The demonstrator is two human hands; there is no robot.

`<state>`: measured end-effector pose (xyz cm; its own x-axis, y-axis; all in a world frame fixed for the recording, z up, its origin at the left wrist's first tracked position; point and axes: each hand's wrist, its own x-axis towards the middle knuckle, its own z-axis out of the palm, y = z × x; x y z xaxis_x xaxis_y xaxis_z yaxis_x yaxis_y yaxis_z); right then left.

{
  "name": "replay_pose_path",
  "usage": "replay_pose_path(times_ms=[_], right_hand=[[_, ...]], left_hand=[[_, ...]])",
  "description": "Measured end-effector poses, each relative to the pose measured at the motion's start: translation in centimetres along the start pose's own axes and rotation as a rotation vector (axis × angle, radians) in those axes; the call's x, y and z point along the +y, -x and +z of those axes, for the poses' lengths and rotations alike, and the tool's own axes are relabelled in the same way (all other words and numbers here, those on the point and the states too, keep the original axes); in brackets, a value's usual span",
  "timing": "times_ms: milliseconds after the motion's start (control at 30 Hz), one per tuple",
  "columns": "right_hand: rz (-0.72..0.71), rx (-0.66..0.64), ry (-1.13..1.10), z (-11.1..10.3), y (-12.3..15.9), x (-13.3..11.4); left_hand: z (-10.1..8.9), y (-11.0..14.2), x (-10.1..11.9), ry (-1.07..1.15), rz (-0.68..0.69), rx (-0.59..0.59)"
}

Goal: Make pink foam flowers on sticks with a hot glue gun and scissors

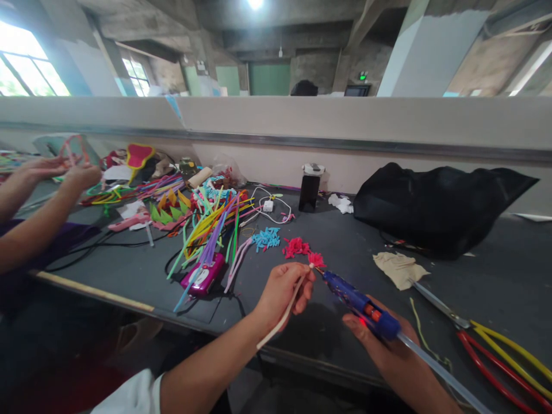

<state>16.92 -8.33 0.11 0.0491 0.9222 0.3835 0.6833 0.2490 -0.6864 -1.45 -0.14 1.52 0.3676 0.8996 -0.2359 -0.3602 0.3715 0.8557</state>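
Observation:
My left hand (282, 292) is closed on a pale pipe-cleaner stem (280, 319) that carries a small red fuzzy tuft (316, 259) at its upper end. My right hand (379, 336) grips a blue hot glue gun (360, 303) with a clear glue stick (440, 371) sticking out of its back. The gun's nozzle points up-left and touches the stem just below the red tuft. Both hands hover over the dark worktable (345, 241) near its front edge.
Loose red tufts (295, 247) and blue bits (266, 238) lie behind my hands. A pile of coloured pipe cleaners (207, 224), a pink device (203, 279), a black bottle (309, 190), a black bag (435, 204), a cloth (399, 268) and red-and-yellow-handled scissors (495, 345) lie around. A co-worker's hands (64, 175) work at far left.

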Motion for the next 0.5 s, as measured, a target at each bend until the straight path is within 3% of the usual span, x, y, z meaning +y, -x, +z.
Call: replay_pose_path(times_ms=[500], right_hand=[[0.042, -0.014, -0.093, -0.03, -0.16, -0.23]], left_hand=[[-0.02, -0.09, 0.08, 0.002, -0.003, -0.023]])
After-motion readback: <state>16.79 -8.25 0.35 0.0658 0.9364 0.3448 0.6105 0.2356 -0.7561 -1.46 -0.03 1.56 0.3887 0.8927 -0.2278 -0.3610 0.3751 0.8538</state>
